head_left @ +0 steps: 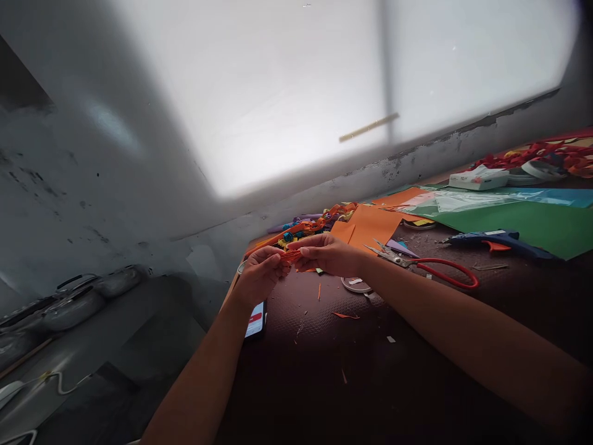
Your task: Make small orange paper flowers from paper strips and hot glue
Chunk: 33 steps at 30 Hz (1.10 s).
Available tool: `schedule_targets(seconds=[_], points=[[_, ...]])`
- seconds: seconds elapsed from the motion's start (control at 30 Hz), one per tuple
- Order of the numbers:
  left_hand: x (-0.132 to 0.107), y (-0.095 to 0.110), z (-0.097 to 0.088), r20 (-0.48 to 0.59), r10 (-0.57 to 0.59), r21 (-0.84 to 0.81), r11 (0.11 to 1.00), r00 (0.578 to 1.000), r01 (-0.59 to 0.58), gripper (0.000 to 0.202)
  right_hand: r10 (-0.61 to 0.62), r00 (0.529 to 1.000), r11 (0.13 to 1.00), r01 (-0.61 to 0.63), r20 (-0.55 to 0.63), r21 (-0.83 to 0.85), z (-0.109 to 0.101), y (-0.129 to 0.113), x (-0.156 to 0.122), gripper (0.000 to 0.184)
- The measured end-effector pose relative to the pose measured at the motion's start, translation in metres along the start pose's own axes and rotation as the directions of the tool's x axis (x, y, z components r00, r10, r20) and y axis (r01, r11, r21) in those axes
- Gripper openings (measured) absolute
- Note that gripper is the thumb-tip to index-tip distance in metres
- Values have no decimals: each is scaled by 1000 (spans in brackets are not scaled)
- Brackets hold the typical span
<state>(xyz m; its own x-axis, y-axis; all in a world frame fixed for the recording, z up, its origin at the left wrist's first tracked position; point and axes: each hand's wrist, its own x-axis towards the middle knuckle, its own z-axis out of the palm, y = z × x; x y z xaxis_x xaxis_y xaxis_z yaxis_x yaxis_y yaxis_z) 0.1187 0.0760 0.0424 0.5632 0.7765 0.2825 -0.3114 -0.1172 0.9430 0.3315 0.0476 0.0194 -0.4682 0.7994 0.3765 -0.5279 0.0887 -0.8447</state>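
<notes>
A small piece of folded orange paper (291,255) is stretched between my two hands, above the dark red tabletop. My left hand (264,272) pinches its left end, with the fingers curled in. At its right end my right hand (331,254) grips it between thumb and fingers. The fingers cover much of the paper, so its full shape is hidden. Below my left wrist lies a phone (256,321) with a lit screen. Scissors with red handles (447,272) rest beside my right forearm, and a roll of tape (354,284) lies partly behind that arm.
Orange sheets (373,225) and a green sheet (523,222) lie toward the wall. A blue glue gun (504,238) sits on the right. Colourful paper strips (301,230) are heaped behind my hands. A white box (479,178) stands farther back. Paper scraps (346,316) dot the tabletop (315,371).
</notes>
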Motion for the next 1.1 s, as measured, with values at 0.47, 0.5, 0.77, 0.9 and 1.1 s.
schedule_targets(seconds=[0.47,0.5,0.77,0.9,1.1], points=[[4,-3,2,-116,49,49,998,992,-43,22,-61,987,997,53,-148,-57,-2,4,6,46],[5,-4,2,-135,64,49,997,989,-58,23,-81,980,995,68,-184,-74,-3,5,7,44],[8,-7,1,-192,109,64,993,975,-98,27,-186,939,962,114,-288,-249,-1,9,8,42],[7,-6,5,-183,94,70,994,979,-82,29,-250,916,933,143,-312,-330,0,10,9,44],[8,-10,3,-201,86,94,993,976,-69,26,-386,855,842,173,-346,-510,-1,11,7,32]])
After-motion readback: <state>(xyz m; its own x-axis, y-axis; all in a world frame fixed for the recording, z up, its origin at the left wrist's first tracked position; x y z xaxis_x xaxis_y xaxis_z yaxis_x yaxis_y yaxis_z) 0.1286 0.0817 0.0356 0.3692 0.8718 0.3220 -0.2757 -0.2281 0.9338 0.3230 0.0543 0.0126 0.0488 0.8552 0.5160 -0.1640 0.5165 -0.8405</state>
